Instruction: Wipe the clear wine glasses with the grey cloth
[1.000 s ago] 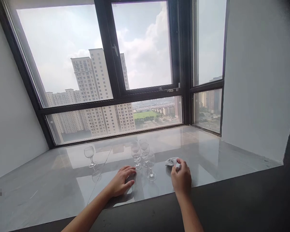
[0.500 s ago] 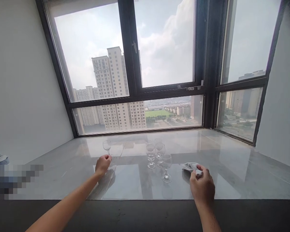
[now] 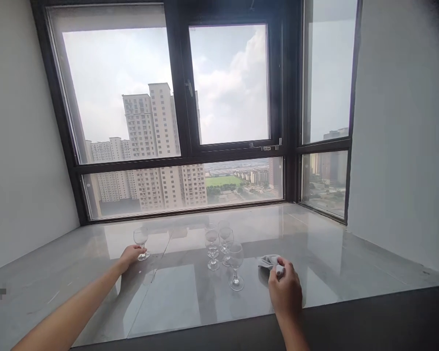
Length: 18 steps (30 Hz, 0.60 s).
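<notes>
**Left hand arrives at the lone glass**

The left hand [image 3: 130,254] has travelled: a second ago it lay flat on the stone sill [image 3: 332,253] beside the cluster of glasses, half a second ago it was halfway across, and now it is out at the far left, fingers curled around the foot and lower stem of the single wine glass [image 3: 141,242]. The fingertips touch the base; whether they have closed into a real grip I cannot tell, since the glass stands upright on the sill with no sign of lift. By my reading, this glass is the one now being dealt with, not the group.

The right hand [image 3: 285,292] has barely shifted through all this. It is closed loosely on a small grey cloth [image 3: 269,262], thumb and forefinger pinching one end while the rest of the cloth lies bunched on the sill just beyond the knuckles.

Placement: the single glass stands toward the left of the sill, about midway between the front edge and the window frame [image 3: 179,158], well apart from the right hand. Between the two hands stands the cluster of glasses [image 3: 223,248], four as far as I can count, the nearest one [image 3: 235,265] just left of the cloth and closest to the front edge. All are upright and look empty.
</notes>
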### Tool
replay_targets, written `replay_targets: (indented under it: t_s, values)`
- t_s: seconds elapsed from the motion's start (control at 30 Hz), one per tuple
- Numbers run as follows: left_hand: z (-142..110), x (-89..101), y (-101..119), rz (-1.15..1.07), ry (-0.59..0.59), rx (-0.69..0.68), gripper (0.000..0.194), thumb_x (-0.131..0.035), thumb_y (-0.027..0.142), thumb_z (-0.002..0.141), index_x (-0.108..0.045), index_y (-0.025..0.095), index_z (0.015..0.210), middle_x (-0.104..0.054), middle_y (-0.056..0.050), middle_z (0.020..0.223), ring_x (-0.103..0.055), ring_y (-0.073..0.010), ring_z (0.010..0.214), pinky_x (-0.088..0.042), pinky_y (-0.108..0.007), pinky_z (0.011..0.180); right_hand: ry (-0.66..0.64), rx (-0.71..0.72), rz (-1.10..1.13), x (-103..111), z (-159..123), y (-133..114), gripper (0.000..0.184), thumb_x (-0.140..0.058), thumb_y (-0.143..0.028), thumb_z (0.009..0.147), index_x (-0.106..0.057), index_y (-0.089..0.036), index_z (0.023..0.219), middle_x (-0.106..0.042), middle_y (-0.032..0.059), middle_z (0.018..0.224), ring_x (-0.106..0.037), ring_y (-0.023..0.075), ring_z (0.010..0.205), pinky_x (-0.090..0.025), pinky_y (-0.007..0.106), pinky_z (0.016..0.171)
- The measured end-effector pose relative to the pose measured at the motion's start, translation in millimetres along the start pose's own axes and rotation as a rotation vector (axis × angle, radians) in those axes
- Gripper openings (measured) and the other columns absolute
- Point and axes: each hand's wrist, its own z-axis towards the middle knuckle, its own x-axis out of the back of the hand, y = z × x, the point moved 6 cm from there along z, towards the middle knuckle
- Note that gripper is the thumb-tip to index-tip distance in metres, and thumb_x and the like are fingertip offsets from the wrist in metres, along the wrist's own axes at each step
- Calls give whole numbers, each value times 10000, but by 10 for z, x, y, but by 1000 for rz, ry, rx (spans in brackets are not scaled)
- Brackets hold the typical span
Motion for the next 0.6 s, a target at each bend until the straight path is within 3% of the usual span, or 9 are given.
replay_targets:
  t_s: [0.13, 0.27, 0.4, 0.5, 0.6]
  values:
    - [-57, -123, 100, -7, 28, -97, 223, -648, 410, 647, -573, 201, 617, -573, 9, 566, -567, -202, 625, -382, -270, 591, 23, 37, 33, -34, 6, 14, 341, -446, -356, 839, -588, -203, 1109, -655, 115, 1034, -599, 255, 861, -466, 366, 758]
    - [-368, -413, 362, 3, 11, -306, 282, -557, 456, 761, -533, 215, 617, -535, 19, 565, -532, -178, 599, -375, -261, 588, 24, 57, 46, -41, 6, 8, 332, -439, -345, 848, -583, -199, 1110, -659, 117, 1058, -597, 266, 926, -467, 376, 812]
    - [-949, -674, 818, -27, -63, -608, 300, -516, 487, 843, -597, 213, 750, -606, -11, 690, -559, -186, 659, -426, -272, 633, 23, 43, 51, -15, 3, -3, 334, -435, -346, 840, -584, -195, 1098, -659, 122, 1061, -599, 270, 955, -467, 374, 827]
    - [-1456, -816, 1154, 30, -114, -783, 265, -476, 415, 906, -641, 214, 849, -658, -56, 825, -585, -198, 726, -463, -303, 715, 27, 29, 49, 2, 1, -3, 330, -435, -356, 843, -587, -198, 1090, -660, 119, 1045, -606, 268, 946, -467, 369, 819]
    - [-1907, -986, 1430, 92, -184, -969, 204, -460, 300, 914, -619, 225, 810, -663, -66, 859, -579, -206, 790, -460, -337, 795, 28, 29, 50, 3, 3, 2, 324, -438, -355, 841, -589, -201, 1084, -662, 115, 1031, -610, 263, 932, -466, 363, 808]
